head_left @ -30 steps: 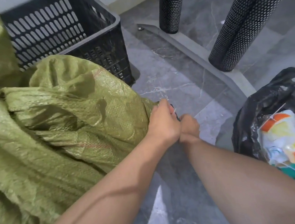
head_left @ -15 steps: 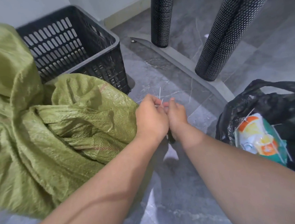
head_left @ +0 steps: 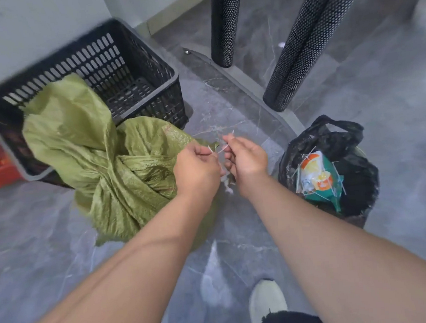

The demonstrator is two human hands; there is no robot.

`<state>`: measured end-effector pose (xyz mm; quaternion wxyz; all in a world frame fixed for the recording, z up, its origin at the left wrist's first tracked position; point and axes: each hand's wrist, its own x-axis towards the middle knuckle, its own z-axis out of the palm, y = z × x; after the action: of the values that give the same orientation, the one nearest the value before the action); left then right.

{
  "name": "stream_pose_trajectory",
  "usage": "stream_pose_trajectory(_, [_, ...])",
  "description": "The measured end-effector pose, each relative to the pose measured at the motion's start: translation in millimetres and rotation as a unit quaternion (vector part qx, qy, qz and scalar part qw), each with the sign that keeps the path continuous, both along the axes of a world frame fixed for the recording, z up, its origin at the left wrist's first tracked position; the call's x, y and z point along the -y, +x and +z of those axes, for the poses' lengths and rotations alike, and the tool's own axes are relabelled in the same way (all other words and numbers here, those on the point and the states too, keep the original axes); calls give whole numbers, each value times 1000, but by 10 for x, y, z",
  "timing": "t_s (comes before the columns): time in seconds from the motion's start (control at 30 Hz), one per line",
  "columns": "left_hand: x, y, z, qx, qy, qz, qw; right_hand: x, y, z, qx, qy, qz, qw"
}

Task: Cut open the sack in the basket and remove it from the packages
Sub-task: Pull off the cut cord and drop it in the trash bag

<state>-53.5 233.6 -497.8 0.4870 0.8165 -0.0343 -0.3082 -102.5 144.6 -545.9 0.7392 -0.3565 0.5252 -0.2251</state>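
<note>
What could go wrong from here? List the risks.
1. The thin white thread pinched between the left hand and right hand could snap or slip from either grip.
2. Loose strands could fall to the floor, missing the bin.
3. The sack hangs over the basket rim; tugging may drag it out.

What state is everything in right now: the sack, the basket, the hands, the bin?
Sack: crumpled, hanging over the basket rim onto the floor.
Basket: upright.
Left hand: pinching white strands.
Right hand: pinching white strands.
Bin bag: open, litter inside.
</note>
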Motion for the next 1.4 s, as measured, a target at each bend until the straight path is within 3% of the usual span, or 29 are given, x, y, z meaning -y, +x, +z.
stream_pose_trajectory(0.1, [-134, -81, 385, -46, -17, 16, 999, -182, -102, 388, -9, 10, -38, 999])
stream_pose_trajectory(0.33, [-386, -278, 1144, -34, 0, 3, 999, -532, -376, 1190, -16, -6, -92, 996])
stream_pose_trajectory(0.6, [-505, -740, 1852, -73, 34, -39, 996, -488, -1020, 1806, -95, -64, -139, 984])
stream_pose_trajectory(0.83, [-77, -1148, 1801, -128, 23, -20, 991, 75, -1581, 1819, -182, -79, -179, 964])
stream_pose_trajectory(1.07, [419, -1575, 1495, -179, 16, -6, 984, 584, -2060, 1450, -257, -75, -158, 950])
stream_pose_trajectory(1.4, [746, -1716, 1197, -209, 29, 17, 977, 945, -2245, 1175, -247, -17, -159, 956])
